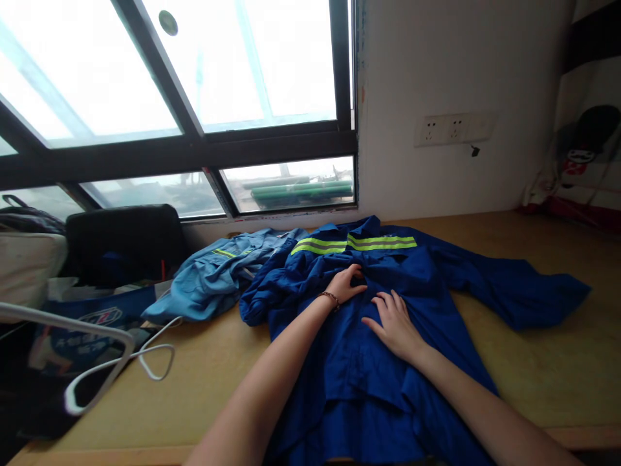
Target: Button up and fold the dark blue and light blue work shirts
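A dark blue work jacket (429, 294) with yellow-green and grey reflective stripes across its chest lies front up. Its right-hand sleeve is stretched out, while the other is bunched up. On the jacket's front, near the middle seam, rests my left hand (345, 285), wearing a beaded bracelet; its fingers are curved, with a gap between thumb and forefinger. My right hand (395, 323) lies palm down on the cloth just to the right and nearer to me, fingers spread. The jacket's lower end runs out of view at the bottom.
A crumpled light blue garment (206, 281) lies left of the jacket on the wooden table (194, 388). A white bent rod (97, 329), a white cable (158, 377) and bags (29, 275) are at the left. Behind are a window and a wall socket (444, 129).
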`<act>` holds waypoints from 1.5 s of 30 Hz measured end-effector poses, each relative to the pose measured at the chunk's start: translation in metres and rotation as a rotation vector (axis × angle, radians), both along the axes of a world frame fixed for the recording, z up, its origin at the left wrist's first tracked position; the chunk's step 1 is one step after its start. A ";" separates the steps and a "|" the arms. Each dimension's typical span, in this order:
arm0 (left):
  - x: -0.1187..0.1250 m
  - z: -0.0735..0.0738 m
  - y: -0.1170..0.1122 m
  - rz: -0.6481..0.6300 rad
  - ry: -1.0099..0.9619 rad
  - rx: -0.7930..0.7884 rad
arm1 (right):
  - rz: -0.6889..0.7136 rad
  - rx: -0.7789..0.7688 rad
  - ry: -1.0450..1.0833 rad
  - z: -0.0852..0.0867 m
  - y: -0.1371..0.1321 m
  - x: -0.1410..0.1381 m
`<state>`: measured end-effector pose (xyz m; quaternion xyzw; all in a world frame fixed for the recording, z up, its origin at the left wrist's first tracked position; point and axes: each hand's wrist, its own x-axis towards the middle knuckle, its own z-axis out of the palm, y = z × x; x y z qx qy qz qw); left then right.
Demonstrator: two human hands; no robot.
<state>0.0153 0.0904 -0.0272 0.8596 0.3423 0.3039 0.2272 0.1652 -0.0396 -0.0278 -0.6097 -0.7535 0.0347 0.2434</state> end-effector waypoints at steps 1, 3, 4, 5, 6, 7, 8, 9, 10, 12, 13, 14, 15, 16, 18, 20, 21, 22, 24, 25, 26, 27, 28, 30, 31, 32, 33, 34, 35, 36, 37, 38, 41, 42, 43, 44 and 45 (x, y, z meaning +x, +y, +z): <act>0.001 0.001 0.000 0.002 0.040 0.034 | 0.025 0.037 0.079 -0.002 0.008 0.006; 0.002 0.004 -0.005 0.021 0.120 0.064 | 0.054 0.104 0.227 0.000 0.017 0.013; 0.002 0.006 -0.010 0.038 0.158 0.054 | 0.059 0.130 0.288 0.002 0.019 0.016; 0.001 0.009 -0.016 0.061 0.193 0.032 | 0.060 0.141 0.340 0.005 0.020 0.017; 0.000 0.012 -0.023 0.085 0.222 0.007 | 0.054 0.133 0.385 0.008 0.019 0.017; -0.001 0.015 -0.031 0.105 0.242 -0.015 | 0.047 0.100 0.423 0.011 0.017 0.017; -0.002 0.017 -0.040 0.113 0.253 -0.028 | 0.050 0.038 0.454 0.014 0.016 0.017; -0.004 0.018 -0.049 0.106 0.255 -0.029 | 0.065 -0.044 0.474 0.016 0.014 0.016; -0.006 0.019 -0.059 0.084 0.247 -0.022 | 0.088 -0.127 0.479 0.017 0.012 0.015; -0.009 0.017 -0.077 0.035 0.204 0.002 | 0.130 -0.239 0.441 0.019 0.009 0.013; -0.010 0.015 -0.085 0.025 0.175 0.012 | 0.146 -0.259 0.408 0.020 0.007 0.011; -0.011 0.012 -0.091 0.028 0.149 0.019 | 0.157 -0.257 0.374 0.021 0.004 0.009; -0.011 0.009 -0.096 0.036 0.130 0.022 | 0.171 -0.247 0.343 0.022 0.002 0.007; -0.012 0.007 -0.100 0.045 0.124 0.022 | 0.191 -0.244 0.322 0.024 -0.001 0.005; -0.012 0.005 -0.103 0.051 0.136 0.013 | 0.243 -0.262 0.303 0.027 -0.005 0.002; -0.012 0.007 -0.104 0.061 0.136 -0.004 | 0.289 -0.317 0.305 0.031 -0.007 0.002; -0.012 0.009 -0.104 0.064 0.122 -0.017 | 0.317 -0.367 0.319 0.032 -0.007 0.004; -0.012 0.012 -0.105 0.057 0.101 -0.032 | 0.346 -0.427 0.342 0.034 -0.007 0.006; -0.013 0.019 -0.107 -0.002 0.054 -0.057 | 0.393 -0.546 0.400 0.035 -0.004 0.011; -0.014 0.021 -0.109 -0.046 0.035 -0.062 | 0.400 -0.590 0.430 0.034 -0.003 0.014; -0.014 0.023 -0.110 -0.088 0.020 -0.063 | 0.393 -0.622 0.467 0.033 -0.001 0.016; -0.015 0.024 -0.111 -0.120 0.004 -0.060 | 0.374 -0.648 0.514 0.032 0.000 0.018; -0.015 0.024 -0.112 -0.135 -0.012 -0.058 | 0.349 -0.676 0.573 0.031 0.002 0.019; -0.015 0.022 -0.111 -0.123 -0.049 -0.057 | 0.280 -0.752 0.715 0.029 0.004 0.021; -0.016 0.020 -0.111 -0.099 -0.069 -0.057 | 0.242 -0.795 0.783 0.028 0.005 0.022; -0.016 0.019 -0.110 -0.067 -0.086 -0.055 | 0.207 -0.832 0.839 0.029 0.006 0.023; -0.016 0.018 -0.109 -0.032 -0.101 -0.053 | 0.173 -0.857 0.886 0.030 0.006 0.024; -0.016 0.017 -0.109 -0.002 -0.109 -0.054 | 0.139 -0.866 0.927 0.032 0.007 0.026; -0.016 0.017 -0.109 0.014 -0.104 -0.062 | 0.105 -0.863 0.967 0.034 0.007 0.027; -0.016 0.017 -0.109 0.015 -0.083 -0.075 | 0.071 -0.848 1.007 0.036 0.008 0.029; -0.016 0.018 -0.110 0.000 -0.046 -0.088 | 0.035 -0.823 1.047 0.038 0.008 0.032; -0.016 0.018 -0.111 -0.026 0.005 -0.099 | 0.001 -0.795 1.089 0.041 0.009 0.034; -0.014 0.018 -0.113 -0.093 0.146 -0.092 | -0.085 -0.748 1.234 0.047 0.012 0.040; -0.014 0.017 -0.114 -0.087 0.166 -0.082 | -0.106 -0.747 1.291 0.048 0.012 0.041; -0.013 0.016 -0.113 -0.068 0.176 -0.075 | -0.118 -0.754 1.344 0.050 0.013 0.041; -0.012 0.015 -0.113 -0.041 0.179 -0.073 | -0.122 -0.762 1.387 0.051 0.013 0.041; -0.012 0.015 -0.112 -0.011 0.181 -0.074 | -0.120 -0.768 1.416 0.051 0.012 0.041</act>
